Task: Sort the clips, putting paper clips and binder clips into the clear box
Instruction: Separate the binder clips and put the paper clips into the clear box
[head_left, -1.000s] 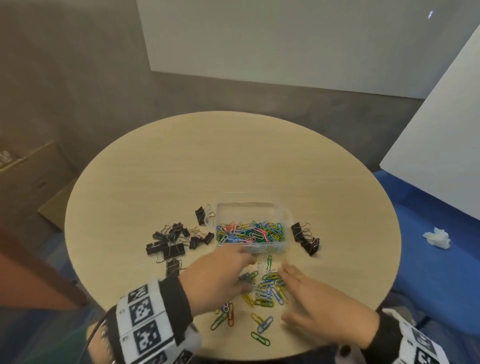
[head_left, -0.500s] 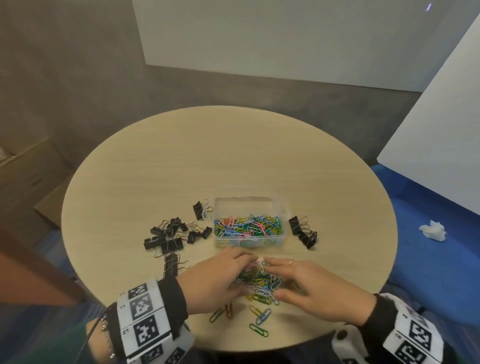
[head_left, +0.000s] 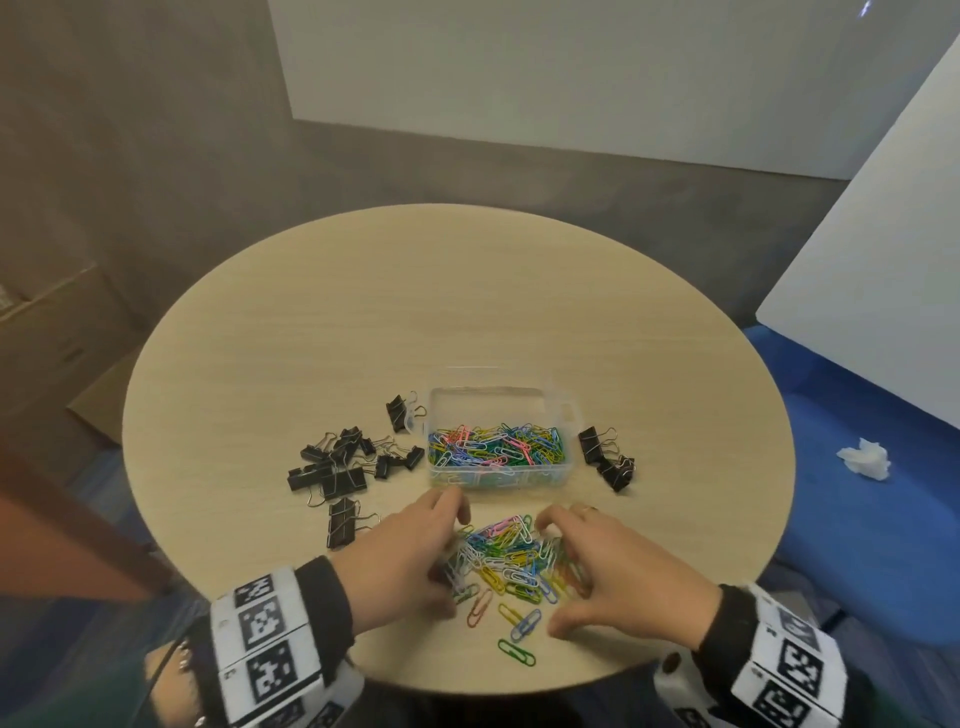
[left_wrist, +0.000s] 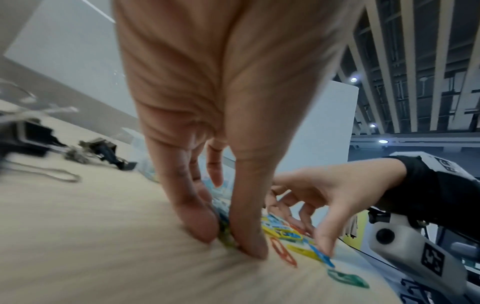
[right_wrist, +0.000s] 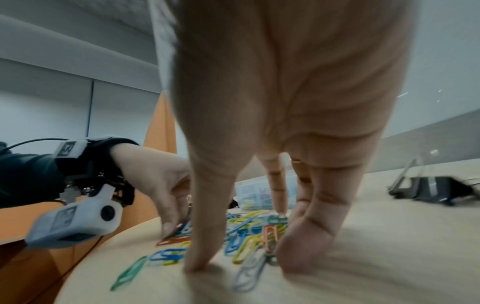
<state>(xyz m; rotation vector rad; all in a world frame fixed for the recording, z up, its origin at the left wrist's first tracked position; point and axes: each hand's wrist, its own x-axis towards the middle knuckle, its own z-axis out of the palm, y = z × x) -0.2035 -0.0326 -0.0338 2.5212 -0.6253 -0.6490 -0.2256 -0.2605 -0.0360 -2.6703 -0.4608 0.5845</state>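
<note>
A clear box (head_left: 498, 475) partly filled with coloured paper clips stands mid-table. Just in front of it lies a heap of loose paper clips (head_left: 511, 553). My left hand (head_left: 441, 558) curls round the heap's left side, and in the left wrist view its thumb and a finger (left_wrist: 246, 242) pinch clips against the table. My right hand (head_left: 550, 574) curls round the heap's right side, thumb and fingertips (right_wrist: 298, 255) down on the wood. Black binder clips (head_left: 337, 467) lie left of the box, and more binder clips (head_left: 608, 460) lie to its right.
A few stray paper clips (head_left: 516, 652) lie near the round table's front edge (head_left: 467, 686). One binder clip (head_left: 397, 413) sits at the box's far left corner. A crumpled tissue (head_left: 865, 457) lies on the blue floor to the right.
Both hands closed in from the sides, and the scattered paper clips are now bunched into a tighter heap between them. The box and binder clips stayed put.
</note>
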